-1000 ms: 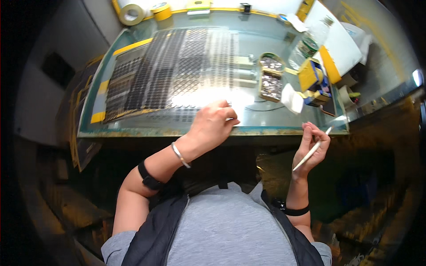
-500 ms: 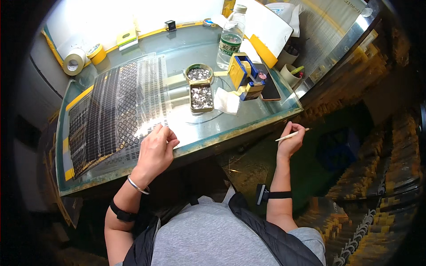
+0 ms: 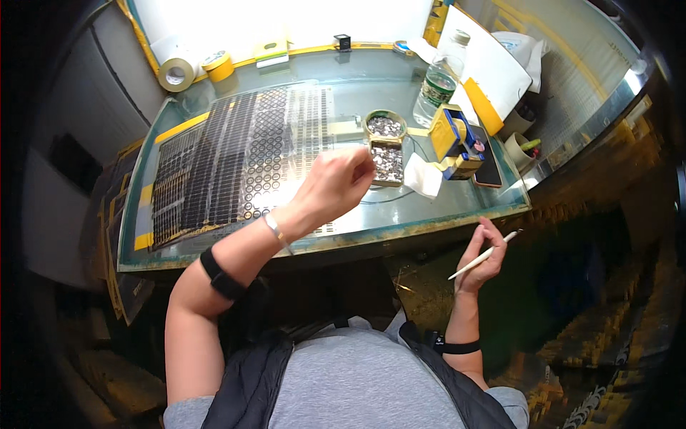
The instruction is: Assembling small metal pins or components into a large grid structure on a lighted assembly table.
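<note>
My left hand [image 3: 334, 187] is over the glass-topped table [image 3: 357, 222], its fingers curled in and pressed together beside a rectangular tin [image 3: 386, 184]. Whatever those fingers may hold is hidden. Small dark and whitish pieces [image 3: 388, 161] fill this tin, and a round tin [image 3: 404, 131] behind it holds similar ones. Just off the table's front right edge is my right hand [image 3: 484, 261], closed round a slim white pen-like tool [image 3: 471, 265] with a thin dark tip. Left of the tins, a large sheet [image 3: 236, 157] with rows of small dark rings and bars covers the tabletop.
A tape dispenser [image 3: 450, 136], a phone [image 3: 489, 168], a crumpled white tissue [image 3: 423, 176] and a plastic bottle [image 3: 437, 86] stand or lie right of the tins. Tape rolls [image 3: 176, 74] sit at the back left. A cup [image 3: 519, 150] is by the right edge.
My left hand has moved right from the sheet's front edge to the rectangular tin. My right hand still holds the white tool, now tilted more steeply. The view has shifted, so the table appears further right.
</note>
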`<state>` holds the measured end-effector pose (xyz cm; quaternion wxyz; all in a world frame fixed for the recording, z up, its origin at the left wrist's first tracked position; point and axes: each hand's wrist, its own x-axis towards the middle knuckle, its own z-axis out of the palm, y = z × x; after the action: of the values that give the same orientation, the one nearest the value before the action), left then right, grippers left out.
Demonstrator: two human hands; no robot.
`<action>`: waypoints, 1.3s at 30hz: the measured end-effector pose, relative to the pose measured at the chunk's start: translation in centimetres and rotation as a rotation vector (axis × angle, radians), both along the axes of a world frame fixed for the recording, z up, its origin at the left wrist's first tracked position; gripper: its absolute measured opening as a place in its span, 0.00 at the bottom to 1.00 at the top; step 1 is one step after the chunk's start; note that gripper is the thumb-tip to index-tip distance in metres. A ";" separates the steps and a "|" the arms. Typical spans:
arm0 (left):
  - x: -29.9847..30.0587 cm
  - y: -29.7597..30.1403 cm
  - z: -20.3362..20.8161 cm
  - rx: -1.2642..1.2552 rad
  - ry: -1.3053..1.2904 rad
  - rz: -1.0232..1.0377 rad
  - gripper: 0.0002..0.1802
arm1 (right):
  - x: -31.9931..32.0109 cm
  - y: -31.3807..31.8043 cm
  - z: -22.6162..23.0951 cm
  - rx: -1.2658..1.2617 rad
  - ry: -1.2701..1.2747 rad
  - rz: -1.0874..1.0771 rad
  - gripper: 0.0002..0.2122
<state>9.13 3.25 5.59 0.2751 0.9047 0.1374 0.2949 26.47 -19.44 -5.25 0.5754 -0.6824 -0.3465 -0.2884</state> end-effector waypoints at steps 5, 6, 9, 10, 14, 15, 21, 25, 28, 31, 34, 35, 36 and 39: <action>3.1 2.8 -0.4 -0.322 0.058 0.039 0.11 | -1.8 1.7 0.4 0.011 -0.005 0.181 0.05; 3.5 3.2 -0.9 -0.374 0.056 0.034 0.12 | -2.0 1.7 0.4 0.011 0.006 0.195 0.05; 3.8 3.7 -1.6 -0.451 0.059 0.025 0.15 | -2.2 1.8 0.6 0.008 0.024 0.230 0.05; 3.7 3.7 -1.7 -0.465 0.056 0.027 0.14 | -2.2 1.9 0.6 0.006 0.029 0.239 0.05; 3.2 3.7 -1.0 -0.438 0.081 -0.001 0.11 | -2.5 2.2 0.4 0.024 0.080 0.291 0.05; 3.2 3.7 -0.8 -0.425 0.080 0.006 0.11 | -2.8 2.5 0.6 0.025 0.081 0.307 0.05; 3.5 3.8 -1.1 -0.319 0.144 0.027 0.10 | -3.5 3.4 0.9 0.035 0.067 0.339 0.07; 1.0 3.1 1.1 -0.157 0.256 0.025 0.13 | -3.3 2.8 1.8 0.018 0.059 0.366 0.05; -3.8 2.1 -0.3 0.153 0.289 -0.009 0.23 | -3.0 1.6 2.4 -0.058 0.057 0.433 0.16; -10.2 -0.7 -2.4 0.291 0.413 0.123 0.29 | -3.6 3.1 3.4 -0.053 0.082 0.688 0.17; -13.8 -3.4 -4.3 0.308 0.322 0.166 0.29 | -5.0 4.6 4.9 -0.239 0.016 0.802 0.13; -14.1 -3.7 -4.4 0.290 0.280 0.168 0.28 | -5.7 5.2 5.2 -0.301 -0.015 0.843 0.11; -14.2 -4.2 -4.5 0.269 0.234 0.175 0.27 | -6.4 5.8 5.2 -0.366 -0.051 0.887 0.10; -14.1 -5.0 -5.3 0.261 0.117 0.182 0.26 | -8.4 7.5 4.7 -0.358 -0.031 0.988 0.11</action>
<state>-5.02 -1.77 0.29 0.1188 0.9321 0.1950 0.2810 18.04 -11.95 -0.54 0.5121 -0.5211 -0.6791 0.0710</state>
